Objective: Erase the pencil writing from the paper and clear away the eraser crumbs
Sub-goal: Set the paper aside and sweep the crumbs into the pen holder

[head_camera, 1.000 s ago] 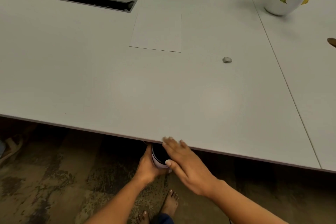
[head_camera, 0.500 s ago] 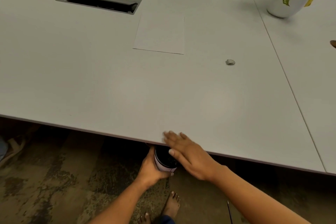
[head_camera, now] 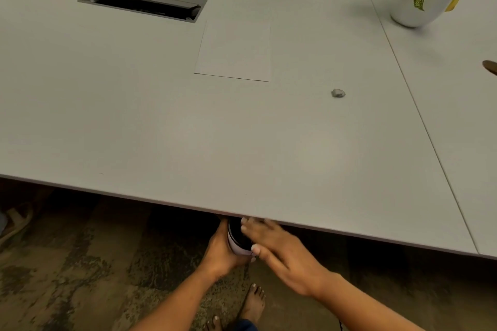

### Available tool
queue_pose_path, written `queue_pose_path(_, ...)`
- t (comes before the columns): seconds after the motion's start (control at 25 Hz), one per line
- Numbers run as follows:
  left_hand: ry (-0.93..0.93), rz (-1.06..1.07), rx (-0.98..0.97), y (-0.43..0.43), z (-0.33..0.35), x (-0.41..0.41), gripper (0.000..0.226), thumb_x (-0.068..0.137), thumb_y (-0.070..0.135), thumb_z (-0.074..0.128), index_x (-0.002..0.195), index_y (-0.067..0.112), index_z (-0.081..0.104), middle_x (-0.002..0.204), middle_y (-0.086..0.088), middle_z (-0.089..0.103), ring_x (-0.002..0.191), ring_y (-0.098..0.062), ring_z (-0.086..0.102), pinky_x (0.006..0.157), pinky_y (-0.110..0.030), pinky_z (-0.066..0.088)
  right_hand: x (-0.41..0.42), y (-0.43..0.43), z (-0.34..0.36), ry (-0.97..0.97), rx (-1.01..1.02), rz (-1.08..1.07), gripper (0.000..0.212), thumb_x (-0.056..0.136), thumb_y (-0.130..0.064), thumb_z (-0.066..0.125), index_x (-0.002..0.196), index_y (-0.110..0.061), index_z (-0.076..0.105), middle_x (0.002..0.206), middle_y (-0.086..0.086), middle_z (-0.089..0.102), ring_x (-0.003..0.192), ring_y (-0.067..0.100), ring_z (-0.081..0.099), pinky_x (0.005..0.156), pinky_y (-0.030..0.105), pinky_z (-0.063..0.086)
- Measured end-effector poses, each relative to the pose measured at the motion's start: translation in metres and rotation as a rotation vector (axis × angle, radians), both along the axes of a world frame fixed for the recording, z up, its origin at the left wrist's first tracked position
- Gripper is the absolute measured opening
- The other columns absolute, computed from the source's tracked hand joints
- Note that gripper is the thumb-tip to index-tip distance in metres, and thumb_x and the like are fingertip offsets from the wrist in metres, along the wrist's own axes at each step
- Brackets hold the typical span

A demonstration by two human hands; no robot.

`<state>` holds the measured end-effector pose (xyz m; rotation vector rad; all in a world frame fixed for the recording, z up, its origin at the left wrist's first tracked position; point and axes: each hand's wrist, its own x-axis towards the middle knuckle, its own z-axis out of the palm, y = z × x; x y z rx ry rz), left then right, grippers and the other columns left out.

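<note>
While the left hand [head_camera: 219, 252] wraps its fingers round a cup [head_camera: 236, 240] just under the bench [head_camera: 134, 115] edge, the right hand [head_camera: 282, 252] holds its fingers straight over the cup's mouth. The paper [head_camera: 234, 51] lies far back on the bench, with the eraser [head_camera: 338, 93] apart to its right.

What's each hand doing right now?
Left hand: holding cup below the table edge.
Right hand: open, fingers straight, over the cup.

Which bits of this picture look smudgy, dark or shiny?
In the head view, the right hand is smudgy at its fingertips, by the table edge. In the same view, the left hand and the cup it holds look sharper. The floor under the table sits in deep shadow, and a soft pale glow lies on the tabletop.
</note>
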<state>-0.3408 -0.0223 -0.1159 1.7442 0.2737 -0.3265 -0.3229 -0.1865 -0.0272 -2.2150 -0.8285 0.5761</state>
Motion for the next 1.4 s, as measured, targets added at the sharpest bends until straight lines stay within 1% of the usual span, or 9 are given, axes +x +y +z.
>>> queue_pose_path(0.12, 0.004, 0.006, 0.002, 0.000, 0.001, -0.001, 0.087, 0.050, 0.008, 0.089, 0.120, 0.027, 0.039, 0.115, 0.007, 0.056, 0.113, -0.012, 0.052, 0.089, -0.020, 0.043, 0.006, 0.006, 0.005, 0.045, 0.148, -0.112, 0.042, 0.093, -0.047, 0.030, 0.130, -0.032, 0.044, 0.136, -0.020, 0.042, 0.128, -0.010, 0.034, 0.112, 0.017, 0.023)
queue_pose_path(0.24, -0.001, 0.016, 0.028, 0.001, 0.002, -0.002, 0.093, 0.048, 0.012, 0.090, 0.122, 0.030, 0.035, 0.115, 0.011, 0.051, 0.114, -0.006, 0.045, 0.090, -0.016, 0.039, 0.041, 0.016, 0.015, 0.016, 0.149, -0.241, 0.038, 0.096, -0.037, 0.033, 0.132, -0.028, 0.042, 0.140, -0.015, 0.039, 0.130, -0.007, 0.029, 0.113, 0.020, 0.018)
queue_pose_path(0.36, -0.006, 0.003, 0.039, 0.002, 0.001, -0.003, 0.096, 0.048, 0.011, 0.090, 0.126, 0.025, 0.035, 0.120, 0.007, 0.051, 0.117, -0.007, 0.044, 0.095, -0.018, 0.037, 0.057, 0.023, 0.015, -0.009, 0.004, -0.096, 0.039, 0.098, -0.029, 0.032, 0.136, -0.021, 0.037, 0.146, -0.004, 0.036, 0.131, -0.004, 0.022, 0.114, 0.020, 0.009)
queue_pose_path(0.44, 0.000, 0.007, 0.043, 0.005, -0.001, -0.004, 0.097, 0.047, 0.010, 0.090, 0.128, 0.021, 0.037, 0.120, 0.004, 0.053, 0.117, -0.011, 0.047, 0.094, -0.020, 0.040, 0.049, 0.017, 0.012, -0.040, 0.011, -0.011, 0.036, 0.098, -0.030, 0.033, 0.128, -0.019, 0.049, 0.137, 0.000, 0.051, 0.127, -0.002, 0.035, 0.113, 0.022, 0.021)
queue_pose_path(0.6, 0.000, 0.004, 0.036, 0.009, -0.001, -0.007, 0.095, 0.047, 0.010, 0.090, 0.127, 0.022, 0.039, 0.118, 0.004, 0.055, 0.115, -0.013, 0.050, 0.086, -0.014, 0.043, 0.026, 0.001, 0.014, -0.039, 0.157, -0.069, 0.041, 0.093, -0.045, 0.033, 0.102, -0.022, 0.066, 0.098, -0.002, 0.071, 0.092, 0.001, 0.061, 0.081, 0.024, 0.051)
queue_pose_path(0.84, -0.025, -0.014, 0.024, 0.012, 0.002, -0.013, 0.096, 0.048, 0.010, 0.089, 0.128, 0.023, 0.038, 0.119, 0.007, 0.053, 0.115, -0.008, 0.048, 0.082, -0.005, 0.041, 0.036, 0.021, 0.012, -0.015, 0.024, -0.143, 0.038, 0.097, -0.033, 0.033, 0.131, -0.022, 0.045, 0.143, -0.007, 0.040, 0.134, -0.001, 0.026, 0.114, 0.021, 0.013)
queue_pose_path(1.04, -0.029, -0.021, 0.032, 0.017, 0.004, -0.018, 0.092, 0.047, 0.009, 0.089, 0.121, 0.030, 0.039, 0.114, 0.011, 0.055, 0.110, -0.008, 0.052, 0.079, -0.009, 0.045, 0.015, 0.016, 0.012, -0.065, 0.064, -0.052, 0.044, 0.094, -0.044, 0.032, 0.109, -0.018, 0.064, 0.114, 0.000, 0.067, 0.108, 0.007, 0.057, 0.096, 0.027, 0.045)
queue_pose_path(1.2, -0.041, -0.014, 0.043, 0.016, 0.005, -0.021, 0.094, 0.046, 0.010, 0.089, 0.122, 0.033, 0.037, 0.113, 0.014, 0.052, 0.109, -0.005, 0.049, 0.080, -0.007, 0.042, 0.021, 0.022, 0.015, -0.100, -0.006, -0.057, 0.038, 0.096, -0.037, 0.034, 0.128, -0.023, 0.049, 0.140, -0.011, 0.043, 0.131, -0.002, 0.029, 0.110, 0.016, 0.015)
queue_pose_path(1.4, -0.041, -0.013, 0.036, 0.025, 0.011, -0.033, 0.093, 0.045, 0.010, 0.089, 0.117, 0.040, 0.037, 0.114, 0.013, 0.054, 0.108, -0.003, 0.051, 0.079, -0.007, 0.044, 0.008, 0.021, 0.016, -0.129, -0.023, -0.047, 0.037, 0.091, -0.045, 0.043, 0.118, -0.024, 0.056, 0.122, -0.002, 0.059, 0.114, 0.007, 0.049, 0.096, 0.021, 0.038)
